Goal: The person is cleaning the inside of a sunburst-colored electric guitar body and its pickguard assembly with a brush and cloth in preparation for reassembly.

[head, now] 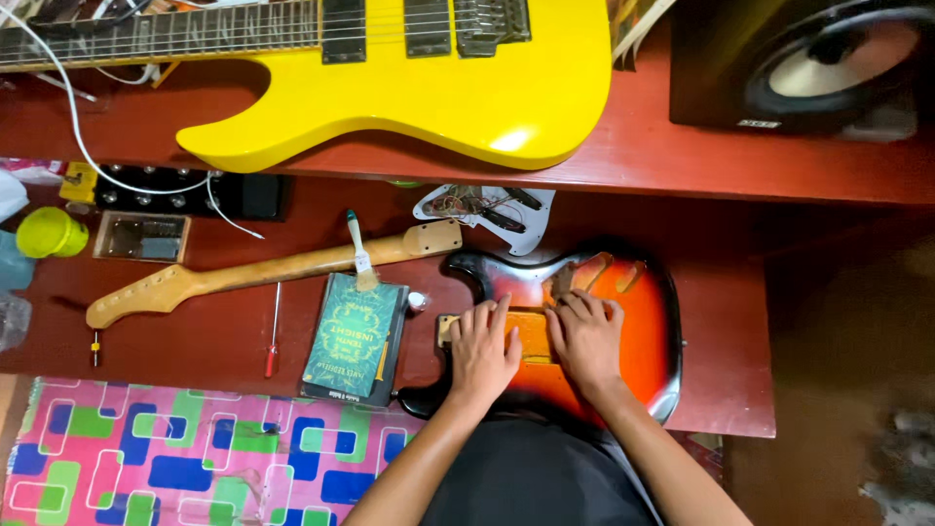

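Both hands are pressing flat, fingers spread and gripping nothing: left hand (pixel 484 353) and right hand (pixel 585 339) are resting side by side on the sunburst guitar body (pixel 651 331), which is lying on the red desk (pixel 721 390) beside a detached neck (pixel 263 273).

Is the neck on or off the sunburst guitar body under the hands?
Off. The wooden neck lies apart, left of the sunburst body, whose neck pocket is bare.

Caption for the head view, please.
Both hands, left hand and right hand, press flat on a stripped sunburst guitar body beside its detached neck.
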